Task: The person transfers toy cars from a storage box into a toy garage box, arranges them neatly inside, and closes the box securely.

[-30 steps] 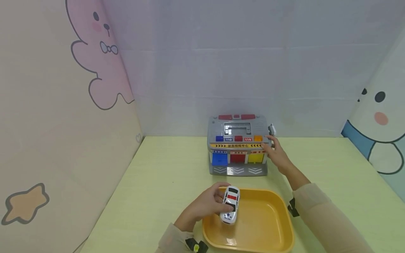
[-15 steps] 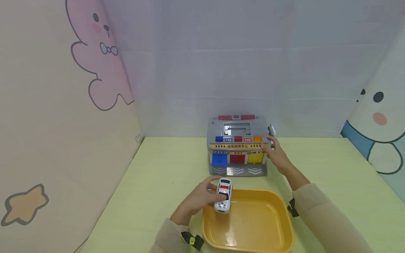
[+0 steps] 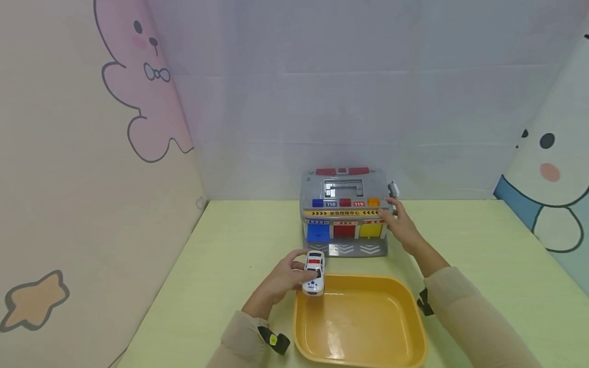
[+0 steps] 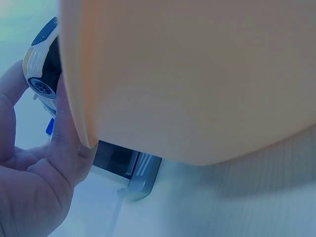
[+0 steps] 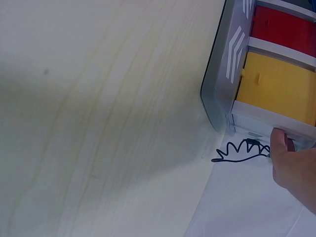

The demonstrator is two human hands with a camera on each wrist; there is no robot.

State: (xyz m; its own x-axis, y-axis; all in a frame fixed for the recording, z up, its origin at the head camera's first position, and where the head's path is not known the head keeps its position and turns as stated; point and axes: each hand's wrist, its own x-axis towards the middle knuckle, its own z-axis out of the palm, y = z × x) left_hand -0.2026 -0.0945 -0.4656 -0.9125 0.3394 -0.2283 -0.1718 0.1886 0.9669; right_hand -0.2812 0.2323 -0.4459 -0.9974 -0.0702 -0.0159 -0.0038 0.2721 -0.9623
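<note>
My left hand grips a white toy police car with a red roof bar, thumb on top and fingers along its far left side. The car is over the far left corner of a yellow tray. In the left wrist view, the tray wall hides much of the car. A grey toy garage stands behind the tray, with blue, red and yellow doors. My right hand holds its right end at the roof corner. In the right wrist view, that hand is beside the yellow door.
The pale green table meets a hanging cloth just behind the garage. Printed walls rise at the left and right. A dark coiled cord lies by the garage's end. A small grey-white part sticks out at the garage's right.
My left hand has carried the police car left and away from me, from above the tray to its far left corner. The right hand and the garage have stayed put.
</note>
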